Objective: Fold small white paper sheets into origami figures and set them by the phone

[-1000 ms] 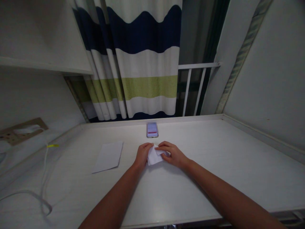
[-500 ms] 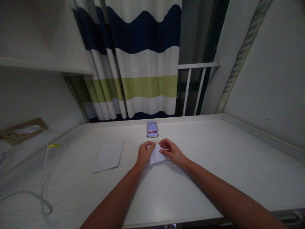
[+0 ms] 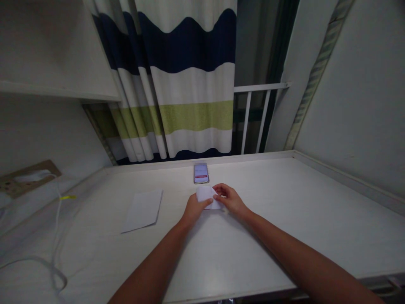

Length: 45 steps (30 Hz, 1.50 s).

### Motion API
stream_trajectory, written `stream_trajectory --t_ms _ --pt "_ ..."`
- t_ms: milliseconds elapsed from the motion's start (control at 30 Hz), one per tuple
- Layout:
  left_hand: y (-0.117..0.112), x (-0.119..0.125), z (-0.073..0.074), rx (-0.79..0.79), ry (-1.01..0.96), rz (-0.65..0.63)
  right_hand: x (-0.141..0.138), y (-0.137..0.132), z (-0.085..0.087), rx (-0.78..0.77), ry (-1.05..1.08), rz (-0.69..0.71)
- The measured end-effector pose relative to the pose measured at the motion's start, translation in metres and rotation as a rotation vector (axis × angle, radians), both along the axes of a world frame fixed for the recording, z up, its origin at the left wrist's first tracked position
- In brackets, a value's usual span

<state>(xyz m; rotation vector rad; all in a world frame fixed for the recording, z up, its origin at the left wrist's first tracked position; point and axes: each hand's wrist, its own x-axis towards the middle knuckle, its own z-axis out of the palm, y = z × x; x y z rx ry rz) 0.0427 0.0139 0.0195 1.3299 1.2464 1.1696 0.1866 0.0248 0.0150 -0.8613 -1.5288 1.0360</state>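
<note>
A small folded sheet of white paper (image 3: 204, 193) is held between my two hands, just above the desk. My left hand (image 3: 193, 207) grips its left side, thumb lying across the front and the other fingers behind, out of sight. At the right edge, my right hand (image 3: 230, 200) pinches the paper between thumb and curled fingers. A fold line runs slantwise near my right thumb. Just beyond the hands lies a phone (image 3: 201, 173) with its screen lit.
A stack of white paper (image 3: 144, 210) lies on the white desk (image 3: 300, 202) to the left. A white cable (image 3: 56, 236) with a yellow tie (image 3: 67, 197) hangs from a socket panel (image 3: 28, 177) at the left wall. A striped curtain (image 3: 196, 118) hangs behind.
The paper has been turned and now shows a squarer upright face. My left thumb has moved from its top edge down to the lower front. The view has shifted slightly.
</note>
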Motion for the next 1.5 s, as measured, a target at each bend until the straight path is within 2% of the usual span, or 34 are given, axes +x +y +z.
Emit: stream_trajectory --t_ms 300,667,900,1200,1500 --pt "-0.0051 0.0011 0.0047 0.003 0.052 -0.028 -0.0006 -0.0015 0.0051 -0.138 0.023 -0.036" --pt "-0.0063 0.0037 0.0082 0.007 0.111 -0.038 0.0003 -0.0016 0.0056 -0.13 0.003 -0.078" --pt "-0.0083 0.0047 0.0069 0.007 0.086 -0.101 0.0004 0.0 0.0023 -0.126 0.017 -0.101" --pt "-0.0055 0.005 0.0022 -0.002 0.036 -0.123 0.0005 -0.0037 0.0083 -0.113 -0.001 -0.096" --pt "-0.0048 0.0028 0.0021 0.016 0.044 -0.059 0.0015 -0.0016 0.0074 -0.138 -0.009 -0.061"
